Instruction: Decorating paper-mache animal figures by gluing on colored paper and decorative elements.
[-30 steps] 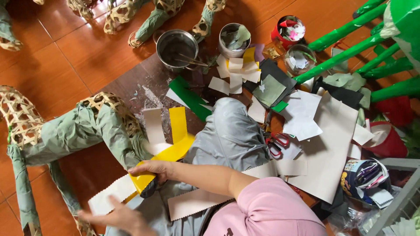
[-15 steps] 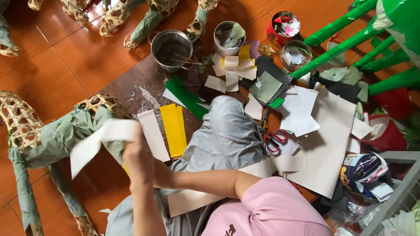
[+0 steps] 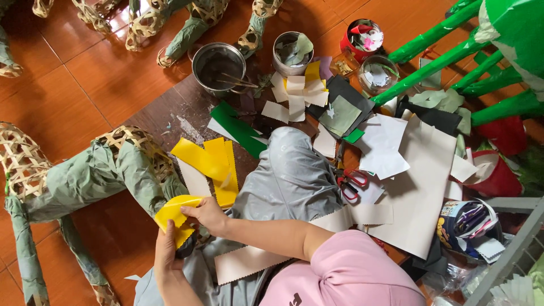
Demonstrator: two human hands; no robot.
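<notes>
Both hands grip one curled yellow paper sheet (image 3: 173, 212) low at the left: the left hand (image 3: 167, 258) pinches its lower edge from below, the right hand (image 3: 208, 214) closes on its right edge. Just above lie more yellow strips (image 3: 212, 164) on a dark board (image 3: 164, 116), beside green paper (image 3: 241, 127). A woven bamboo figure wrapped in pale green paper (image 3: 73, 181) stands to the left, red-handled scissors (image 3: 351, 184) lie to the right

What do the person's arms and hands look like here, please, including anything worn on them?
Both hands, left and right, are bare: no gloves, rings or watch show. The forearms are bare too. A short pink sleeve covers the right upper arm; the left arm shows no sleeve in view.
</notes>
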